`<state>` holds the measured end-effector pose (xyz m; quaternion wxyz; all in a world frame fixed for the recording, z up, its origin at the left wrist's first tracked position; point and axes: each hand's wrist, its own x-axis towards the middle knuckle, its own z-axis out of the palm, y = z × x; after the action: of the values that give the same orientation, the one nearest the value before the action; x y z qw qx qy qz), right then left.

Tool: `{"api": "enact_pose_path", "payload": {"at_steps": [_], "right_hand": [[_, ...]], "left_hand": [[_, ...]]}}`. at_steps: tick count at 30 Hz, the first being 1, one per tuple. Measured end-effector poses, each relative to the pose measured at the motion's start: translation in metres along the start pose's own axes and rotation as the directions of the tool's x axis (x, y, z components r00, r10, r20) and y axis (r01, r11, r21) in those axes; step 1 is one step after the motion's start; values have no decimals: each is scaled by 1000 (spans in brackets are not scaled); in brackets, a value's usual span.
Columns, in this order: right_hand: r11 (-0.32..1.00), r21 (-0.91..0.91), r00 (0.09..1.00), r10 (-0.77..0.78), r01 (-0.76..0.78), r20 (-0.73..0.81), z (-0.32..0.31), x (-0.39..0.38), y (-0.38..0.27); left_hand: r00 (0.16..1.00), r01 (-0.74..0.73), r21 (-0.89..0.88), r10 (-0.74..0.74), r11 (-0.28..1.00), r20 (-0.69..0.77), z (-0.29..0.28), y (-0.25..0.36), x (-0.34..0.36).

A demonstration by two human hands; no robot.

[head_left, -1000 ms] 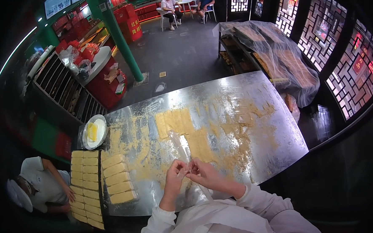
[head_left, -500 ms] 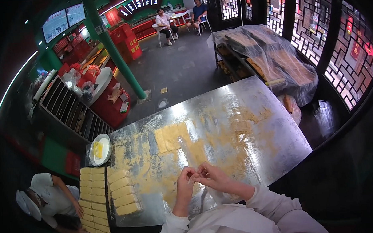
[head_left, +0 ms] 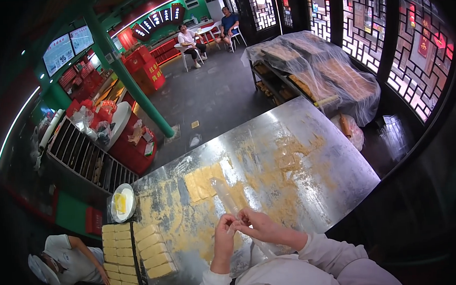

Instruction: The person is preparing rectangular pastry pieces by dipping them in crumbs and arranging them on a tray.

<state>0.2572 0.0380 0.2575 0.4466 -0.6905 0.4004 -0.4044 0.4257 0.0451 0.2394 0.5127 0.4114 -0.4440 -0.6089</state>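
Close to my body, over the near side of a metal table, my left hand and my right hand meet with fingertips pinched together. Between them runs a long strip of clear plastic film, its far part reaching away over the table top. The exact edge I pinch is too small to make out. Beyond the film lies a flat yellow slab. To the left of my hands sits a row of pale yellow blocks, touching neither hand.
A dark tray of yellow blocks is at the table's left end, with a co-worker's hand at it. A white bowl holds a yellow scraper-like piece. A green post and a plastic-covered rack stand beyond. Two people sit far back.
My view has shifted a little, so the table sits lower and further left. Both hands keep their pinch on the film, and its far part now looks wider.
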Motion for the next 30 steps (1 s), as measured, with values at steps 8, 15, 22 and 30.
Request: {"api": "enact_pose_path", "payload": {"at_steps": [8, 15, 22, 30], "right_hand": [[1000, 2, 1000, -23, 23, -10, 2, 2, 7], [980, -193, 997, 60, -49, 55, -2, 11, 18], [940, -316, 990, -139, 131, -2, 0, 0, 15], [933, -336, 990, -99, 127, 98, -7, 0, 1]], "left_hand": [[994, 109, -136, -111, 985, -4, -3, -9, 3], [988, 151, -167, -152, 974, 7, -9, -29, 13], [990, 139, -124, -138, 982, 16, -6, -18, 7], [992, 116, -106, -110, 988, 55, -3, -11, 4]]}}
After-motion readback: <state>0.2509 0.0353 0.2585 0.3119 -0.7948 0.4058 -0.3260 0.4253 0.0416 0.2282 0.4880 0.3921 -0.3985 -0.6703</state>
